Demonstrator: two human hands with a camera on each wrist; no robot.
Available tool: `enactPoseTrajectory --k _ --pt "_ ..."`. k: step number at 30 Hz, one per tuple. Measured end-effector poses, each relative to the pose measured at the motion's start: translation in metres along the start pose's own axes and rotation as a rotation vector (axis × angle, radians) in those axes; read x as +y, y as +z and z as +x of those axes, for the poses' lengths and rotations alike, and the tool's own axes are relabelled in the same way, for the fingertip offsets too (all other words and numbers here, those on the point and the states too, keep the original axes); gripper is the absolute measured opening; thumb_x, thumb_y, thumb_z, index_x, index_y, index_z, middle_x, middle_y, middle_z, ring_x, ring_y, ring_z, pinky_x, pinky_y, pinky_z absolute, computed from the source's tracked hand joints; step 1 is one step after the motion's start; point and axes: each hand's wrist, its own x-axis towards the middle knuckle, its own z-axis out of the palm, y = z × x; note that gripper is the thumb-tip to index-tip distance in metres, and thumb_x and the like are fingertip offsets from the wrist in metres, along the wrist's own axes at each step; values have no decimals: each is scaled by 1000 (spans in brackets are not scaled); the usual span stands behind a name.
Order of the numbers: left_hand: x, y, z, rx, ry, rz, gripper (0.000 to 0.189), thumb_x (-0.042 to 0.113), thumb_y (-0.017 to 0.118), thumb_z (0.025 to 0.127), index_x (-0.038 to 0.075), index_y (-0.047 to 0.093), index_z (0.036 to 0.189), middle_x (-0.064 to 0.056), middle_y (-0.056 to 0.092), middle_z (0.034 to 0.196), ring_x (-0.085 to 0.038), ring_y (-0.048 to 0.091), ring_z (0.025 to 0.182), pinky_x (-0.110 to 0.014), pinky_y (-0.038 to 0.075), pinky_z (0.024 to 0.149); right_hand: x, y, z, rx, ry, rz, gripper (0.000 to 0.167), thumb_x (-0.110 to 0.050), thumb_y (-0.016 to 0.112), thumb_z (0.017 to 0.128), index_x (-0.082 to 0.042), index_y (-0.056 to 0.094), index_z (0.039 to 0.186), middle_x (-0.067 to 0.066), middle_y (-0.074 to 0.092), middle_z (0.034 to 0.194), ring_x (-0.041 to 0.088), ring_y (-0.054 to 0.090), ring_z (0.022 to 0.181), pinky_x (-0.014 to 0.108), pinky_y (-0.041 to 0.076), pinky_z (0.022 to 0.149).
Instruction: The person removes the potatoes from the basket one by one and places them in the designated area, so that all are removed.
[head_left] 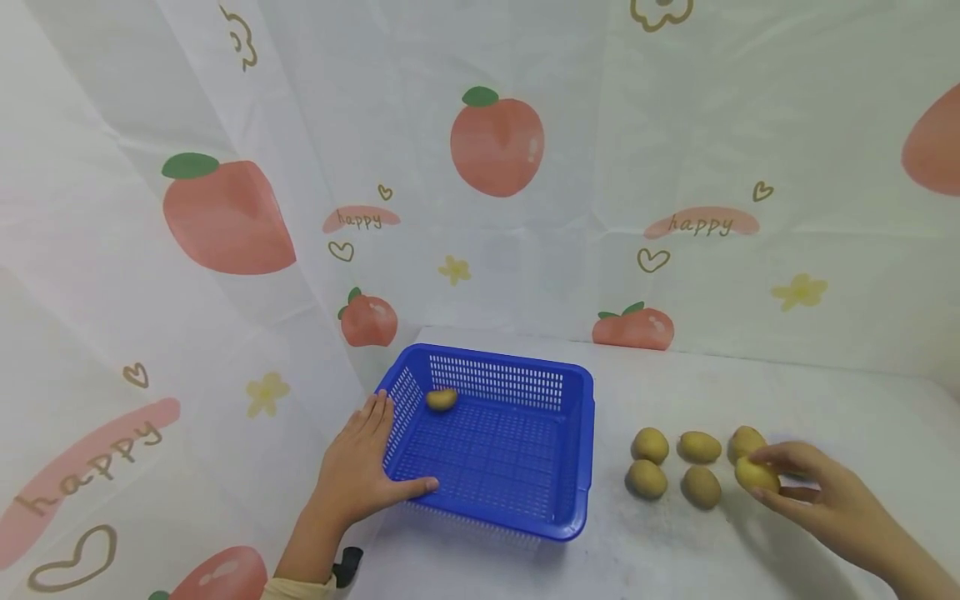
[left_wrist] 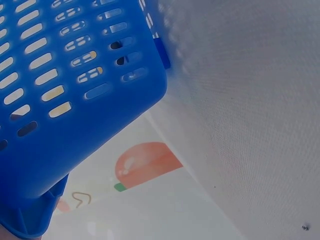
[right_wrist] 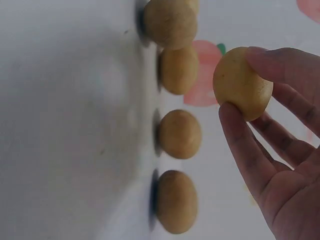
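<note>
Between thumb and fingers, my right hand (head_left: 840,500) pinches a yellow-brown potato (right_wrist: 240,82), raised off the table in the right wrist view. Several potatoes (head_left: 700,447) lie grouped on the table just left of that hand; one potato (head_left: 747,442) is partly hidden behind the held one. A blue plastic basket (head_left: 581,450) stands left of them, with a single potato (head_left: 442,400) in its back left corner. My left hand (head_left: 356,462) rests on the basket's left rim, fingers extended and thumb spread along the front rim. The left wrist view shows mostly the slotted basket wall (left_wrist: 100,107).
The white table (head_left: 637,554) extends under the basket and potatoes. A white sheet (head_left: 555,275) printed with fruit, hearts and flowers rises behind the table and along the left side, close to the basket.
</note>
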Motion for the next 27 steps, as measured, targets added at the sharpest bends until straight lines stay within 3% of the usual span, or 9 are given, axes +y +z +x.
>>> enactPoseTrajectory --k 13,20,27 --pt "1 2 -2 -4 -4 0 141 93 66 71 -7 32 163 -22 26 174 -40 26 163 -54 29 132 24 9 -8 -60 32 -13 42 12 86 75 -4 70 110 -28 62 112 -14 59 95 13 58 65" --pt "2 1 -2 -20 -22 -1 142 95 65 70 -6 30 164 -21 24 175 -39 23 164 -55 28 132 23 9 -9 -139 101 -82 39 4 89 78 -8 70 110 -25 62 106 -15 57 90 15 58 63" --pt "2 0 0 -18 -21 -1 142 95 64 71 -6 29 164 -21 24 175 -39 23 164 -56 28 132 24 8 -7 -157 114 -106 39 2 89 78 -8 70 110 -21 63 105 -16 56 90 15 58 64"
